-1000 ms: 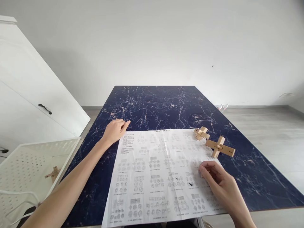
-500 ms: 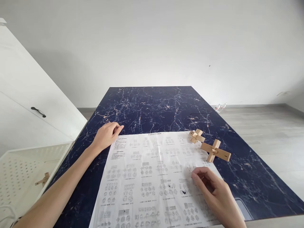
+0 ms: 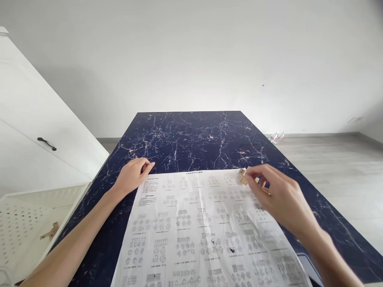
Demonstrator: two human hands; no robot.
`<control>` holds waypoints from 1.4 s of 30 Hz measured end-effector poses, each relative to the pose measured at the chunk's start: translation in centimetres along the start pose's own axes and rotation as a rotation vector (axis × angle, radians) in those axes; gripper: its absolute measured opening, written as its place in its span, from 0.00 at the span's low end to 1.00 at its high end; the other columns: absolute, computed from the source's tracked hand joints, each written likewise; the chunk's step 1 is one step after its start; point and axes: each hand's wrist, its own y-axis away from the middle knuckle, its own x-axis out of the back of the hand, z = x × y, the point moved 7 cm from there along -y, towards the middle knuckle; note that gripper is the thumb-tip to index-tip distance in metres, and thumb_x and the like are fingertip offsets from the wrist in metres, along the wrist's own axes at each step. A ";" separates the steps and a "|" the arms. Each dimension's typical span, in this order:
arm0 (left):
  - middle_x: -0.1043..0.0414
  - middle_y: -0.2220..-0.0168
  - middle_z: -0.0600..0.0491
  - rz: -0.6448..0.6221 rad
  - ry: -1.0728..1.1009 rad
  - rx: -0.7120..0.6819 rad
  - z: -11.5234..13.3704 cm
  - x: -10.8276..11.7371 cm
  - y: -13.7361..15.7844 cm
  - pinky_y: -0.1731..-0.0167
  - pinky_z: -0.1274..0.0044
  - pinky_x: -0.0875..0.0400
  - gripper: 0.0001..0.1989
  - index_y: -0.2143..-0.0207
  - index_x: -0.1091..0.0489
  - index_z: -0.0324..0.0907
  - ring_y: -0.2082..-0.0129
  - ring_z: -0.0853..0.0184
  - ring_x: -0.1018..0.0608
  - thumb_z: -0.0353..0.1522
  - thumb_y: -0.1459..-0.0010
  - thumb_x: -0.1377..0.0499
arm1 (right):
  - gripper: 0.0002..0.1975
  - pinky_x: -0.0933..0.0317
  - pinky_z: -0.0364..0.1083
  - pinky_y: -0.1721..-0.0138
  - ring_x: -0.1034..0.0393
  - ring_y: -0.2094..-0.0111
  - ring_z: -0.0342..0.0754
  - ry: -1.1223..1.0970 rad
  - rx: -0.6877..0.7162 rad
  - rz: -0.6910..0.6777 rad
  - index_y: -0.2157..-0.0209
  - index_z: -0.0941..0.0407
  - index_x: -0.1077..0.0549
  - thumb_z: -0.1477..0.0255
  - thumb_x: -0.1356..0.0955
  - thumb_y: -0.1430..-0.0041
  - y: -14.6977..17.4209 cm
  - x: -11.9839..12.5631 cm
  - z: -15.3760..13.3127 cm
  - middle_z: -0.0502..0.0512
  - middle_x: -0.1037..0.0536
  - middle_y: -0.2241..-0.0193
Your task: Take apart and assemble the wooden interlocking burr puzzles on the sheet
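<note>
My right hand (image 3: 277,193) reaches over the right side of a large printed paper sheet (image 3: 176,199). Its thumb and forefinger close around a small cross-shaped wooden puzzle (image 3: 241,175), marked with numbers, at the sheet's far right corner. Behind this hand, a larger wooden cross is mostly hidden. My left hand (image 3: 133,173) rests loosely closed on the table by the far left corner of the sheet, fingers curled and nothing seen in them.
The dark blue marbled table (image 3: 185,139) extends toward a pale wall. A white perforated basket (image 3: 22,215) with a wooden cross (image 3: 50,231) in it stands at the left, below a white cabinet (image 3: 38,99). A dark-edged flat object (image 3: 309,267) lies at the near right.
My right hand has moved forward from the sheet's lower right to the small wooden puzzle, covering most of the larger cross. My left hand has stayed in place.
</note>
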 end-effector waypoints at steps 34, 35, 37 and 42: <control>0.26 0.59 0.51 0.082 0.372 -0.111 8.1 1.3 2.4 0.55 0.69 0.29 0.12 0.58 0.32 0.45 0.59 0.62 0.24 0.41 0.23 0.48 | 0.22 0.22 0.54 0.58 0.17 0.55 0.57 -1.211 -0.362 -0.247 0.48 0.51 0.22 0.48 0.32 0.28 -1.1 -12.4 -3.4 0.60 0.16 0.51; 0.26 0.59 0.52 0.030 0.423 -0.104 9.3 0.8 2.9 0.55 0.69 0.29 0.12 0.57 0.32 0.45 0.59 0.63 0.24 0.41 0.23 0.47 | 0.22 0.22 0.54 0.56 0.17 0.54 0.57 -1.246 -0.379 -0.264 0.47 0.50 0.22 0.48 0.32 0.27 -0.6 -13.3 -3.6 0.60 0.16 0.50; 0.25 0.59 0.52 -0.077 0.509 -0.083 11.1 -0.2 3.8 0.57 0.70 0.29 0.11 0.55 0.32 0.46 0.60 0.63 0.24 0.43 0.24 0.46 | 0.21 0.24 0.56 0.48 0.17 0.50 0.58 -1.256 -0.384 -0.294 0.46 0.49 0.24 0.49 0.33 0.26 0.0 -14.2 -3.7 0.59 0.16 0.47; 0.26 0.63 0.53 -0.244 0.723 -0.030 13.5 -2.3 5.6 0.63 0.71 0.30 0.13 0.53 0.32 0.46 0.64 0.64 0.24 0.45 0.23 0.46 | 0.19 0.29 0.58 0.40 0.22 0.41 0.59 -1.048 -0.206 -0.308 0.45 0.49 0.22 0.52 0.35 0.24 0.3 -13.0 -4.4 0.60 0.18 0.42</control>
